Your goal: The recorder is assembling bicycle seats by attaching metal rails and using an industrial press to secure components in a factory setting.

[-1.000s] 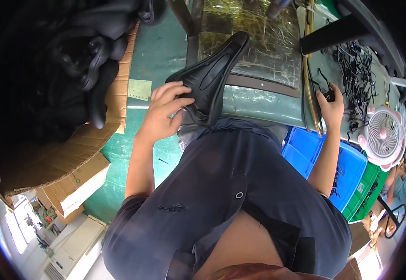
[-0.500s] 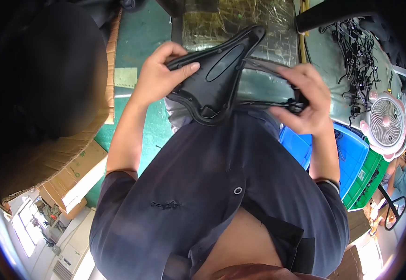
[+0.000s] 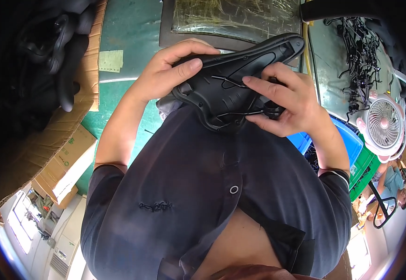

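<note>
A black bicycle saddle [image 3: 203,95], underside facing me, is tilted in front of my chest. My left hand [image 3: 172,70] is closed round its left edge, thumb on the underside and fingers hidden behind. A black wire saddle rail frame [image 3: 240,113] lies across the underside, its thin rods reaching over the saddle's middle and lower part. My right hand [image 3: 289,95] grips this frame by its clamp end, fingers and thumb closed round the dark clamp piece [image 3: 273,110]. Whether the rod ends sit in the saddle's sockets I cannot tell.
Beyond the saddle lies a pad wrapped in clear film [image 3: 235,18]. Several black rail frames [image 3: 359,60] are heaped on the table at right, near a pink-and-white fan [image 3: 382,119]. Blue [image 3: 347,140] and green crates [image 3: 364,172] stand below. A cardboard box [image 3: 93,56] with black saddles is at left.
My right hand has brought the rail frame leftward over the saddle's underside. The saddle has turned, its nose now pointing further right. More of the box's contents shows at left.
</note>
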